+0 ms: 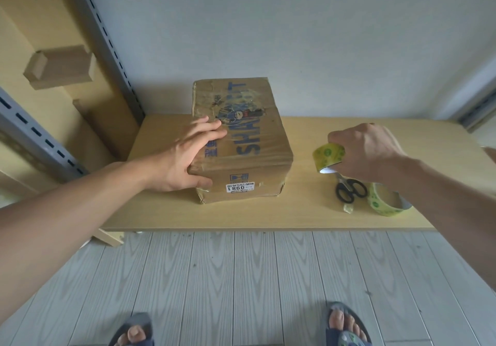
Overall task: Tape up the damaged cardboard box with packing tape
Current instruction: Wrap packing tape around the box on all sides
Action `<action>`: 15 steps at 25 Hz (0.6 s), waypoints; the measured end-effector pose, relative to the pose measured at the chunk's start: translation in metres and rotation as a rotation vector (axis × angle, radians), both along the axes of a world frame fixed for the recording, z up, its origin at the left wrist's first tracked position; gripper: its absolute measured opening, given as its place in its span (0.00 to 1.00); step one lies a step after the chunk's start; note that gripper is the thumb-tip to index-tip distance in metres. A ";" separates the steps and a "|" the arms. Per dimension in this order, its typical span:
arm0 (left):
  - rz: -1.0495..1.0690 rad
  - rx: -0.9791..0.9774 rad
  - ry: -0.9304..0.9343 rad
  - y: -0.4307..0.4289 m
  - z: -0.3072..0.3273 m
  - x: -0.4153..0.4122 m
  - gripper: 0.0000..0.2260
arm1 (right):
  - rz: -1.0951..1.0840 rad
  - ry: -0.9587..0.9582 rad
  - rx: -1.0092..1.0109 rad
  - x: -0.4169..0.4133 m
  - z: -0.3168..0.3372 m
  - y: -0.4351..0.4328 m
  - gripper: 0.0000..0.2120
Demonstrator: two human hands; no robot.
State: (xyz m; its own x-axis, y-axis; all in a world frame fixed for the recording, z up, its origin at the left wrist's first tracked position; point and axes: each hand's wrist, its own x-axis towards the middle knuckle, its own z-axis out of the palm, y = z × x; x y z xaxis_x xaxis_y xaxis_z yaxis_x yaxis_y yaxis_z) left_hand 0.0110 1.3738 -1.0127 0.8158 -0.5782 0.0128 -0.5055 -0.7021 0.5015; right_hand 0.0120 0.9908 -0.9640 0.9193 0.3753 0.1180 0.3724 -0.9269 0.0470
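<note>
1. Worn brown cardboard box (241, 141), blue lettering on top, white label on the near face. It stands closed on the pale wooden table (241, 214), towards the left end.
2. My left hand (185, 158) is on the box's near left corner. The fingers lie straight and spread across the top, and the thumb presses the near face.
3. My right hand (367, 149) is to the right of the box and apart from it, fingers curled round a packing tape roll (327, 156), clear with green print.
4. Black-handled scissors (350, 188) lie on the table below my right wrist.
5. A second tape roll (383, 200), same print, lies just beside the scissors near the table's front edge.
</note>
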 end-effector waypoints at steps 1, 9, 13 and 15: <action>0.000 -0.003 0.002 0.000 0.000 0.000 0.45 | -0.005 0.006 -0.003 0.001 -0.002 0.000 0.22; 0.006 0.134 -0.006 -0.001 0.013 -0.002 0.48 | -0.077 0.112 0.019 0.012 -0.028 0.010 0.17; 0.136 0.345 -0.107 -0.029 0.029 -0.008 0.45 | -0.121 0.163 0.059 0.018 -0.039 0.021 0.15; 0.243 0.334 -0.244 -0.058 0.029 -0.006 0.43 | -0.126 0.199 0.062 0.018 -0.044 0.027 0.14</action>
